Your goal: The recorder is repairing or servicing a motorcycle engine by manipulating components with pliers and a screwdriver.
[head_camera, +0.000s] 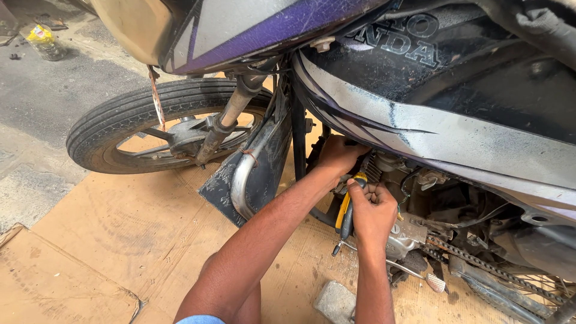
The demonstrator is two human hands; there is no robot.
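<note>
Landmark: the engine [399, 231] of a motorcycle lying on its side; all places below are given from it.
Bottle: a plastic bottle with a yellow label [43, 41] lies on the grey ground, far up and left of the engine.
Cardboard: flattened brown sheets [120, 240] cover the ground left of and below the engine, under the arms.
Wheel: the front wheel [159, 123] lies well left of the engine, its tyre ribbed, its fork [225, 123] running up toward the fairing.
Mudguard: a black guard with a chromed pipe [246, 174] sits just left of the engine, between it and the wheel.
Left hand: the left hand [339, 153] is at the engine's upper left edge, under the tank rim, fingers curled inward out of sight; whether it grips anything cannot be told.
Pliers: pliers with yellow and dark handles [347, 216] stand against the engine's left face, handles pointing down, nose hidden among the parts.
Right hand: the right hand [373, 213] is closed in a fist round the pliers' handles, touching the engine's left side, just below the left hand.
Tank: the black and silver tank [456, 129] lies above and right of the engine.
Stone: a grey block [336, 302] rests on the cardboard below the engine.
Chain: the drive chain [480, 261] runs off right of the engine, low down.
</note>
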